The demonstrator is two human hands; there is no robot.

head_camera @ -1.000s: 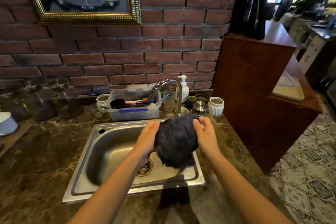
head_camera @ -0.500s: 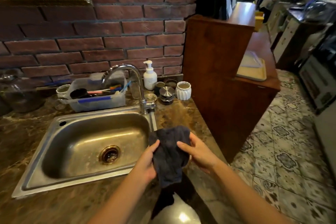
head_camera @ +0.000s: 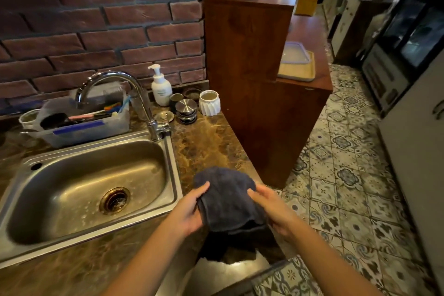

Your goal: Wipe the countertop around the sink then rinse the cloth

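We grip the cloth point(head_camera: 228, 202) between left hand point(head_camera: 188, 214) and right hand point(head_camera: 276, 211), fingers curled on its sides. The countertop point(head_camera: 211, 146) lies beneath and ahead, and the sink point(head_camera: 173, 166) is leftward, nearer the left hand.

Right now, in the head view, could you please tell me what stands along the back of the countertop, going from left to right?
small white cup → clear plastic tub of brushes → soap pump bottle → stacked steel lids → white ribbed cup → wooden cabinet
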